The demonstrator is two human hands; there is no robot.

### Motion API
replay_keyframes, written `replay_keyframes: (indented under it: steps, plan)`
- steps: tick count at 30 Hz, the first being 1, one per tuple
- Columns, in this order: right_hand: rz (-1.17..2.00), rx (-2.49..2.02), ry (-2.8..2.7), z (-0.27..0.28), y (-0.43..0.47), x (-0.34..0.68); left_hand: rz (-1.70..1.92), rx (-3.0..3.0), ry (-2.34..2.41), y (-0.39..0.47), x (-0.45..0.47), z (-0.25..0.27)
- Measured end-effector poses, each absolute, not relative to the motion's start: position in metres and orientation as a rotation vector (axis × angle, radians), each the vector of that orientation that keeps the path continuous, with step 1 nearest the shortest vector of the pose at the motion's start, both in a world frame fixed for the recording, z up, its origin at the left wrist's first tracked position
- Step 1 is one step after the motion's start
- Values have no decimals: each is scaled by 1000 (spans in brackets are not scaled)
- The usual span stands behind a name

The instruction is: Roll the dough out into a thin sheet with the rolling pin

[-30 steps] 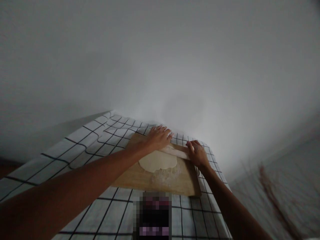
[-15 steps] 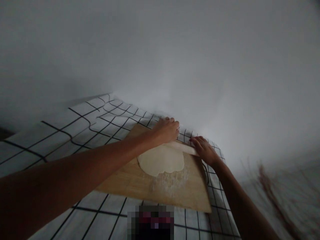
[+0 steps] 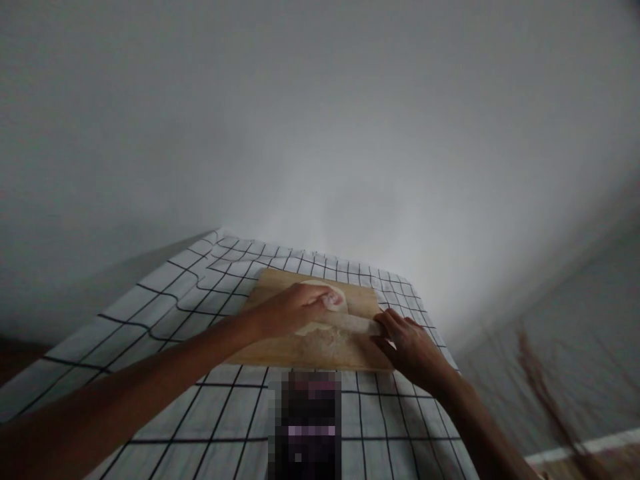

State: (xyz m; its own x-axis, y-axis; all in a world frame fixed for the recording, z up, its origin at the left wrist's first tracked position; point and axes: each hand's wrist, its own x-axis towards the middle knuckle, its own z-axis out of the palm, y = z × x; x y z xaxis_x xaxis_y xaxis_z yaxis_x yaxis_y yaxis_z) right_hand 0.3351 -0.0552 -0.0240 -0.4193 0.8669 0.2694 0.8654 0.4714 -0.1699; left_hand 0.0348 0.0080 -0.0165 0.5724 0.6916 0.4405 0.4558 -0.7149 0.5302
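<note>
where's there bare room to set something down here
Bare cloth shows behind the board, left of it beyond the left forearm, and between that forearm and the board's near edge. Mid-board is crowded: left hand, right hand, pin and dough.

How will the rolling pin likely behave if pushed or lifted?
Apt to roll if pushed side-on: the rolling pin looks like a slim round rod lying across the board. Probably stiff: it runs straight between the left hand and right hand, no bend visible. Possibly slick, given the pale powder scattered close by.
</note>
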Motion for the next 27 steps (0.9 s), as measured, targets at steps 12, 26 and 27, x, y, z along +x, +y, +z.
replay_keyframes:
  steps: [12, 26, 27]
  plan:
    - [1059, -1387, -1531, -40, -1, 276, 931, 2734, 1036, 44, 59, -51]
    - [977, -1446, -1713, -34, -20, 270, 848, 2765, 1051, 37, 60, -46]
    - [916, -1472, -1756, -34, -20, 270, 841, 2779, 1064, 37, 60, -46]
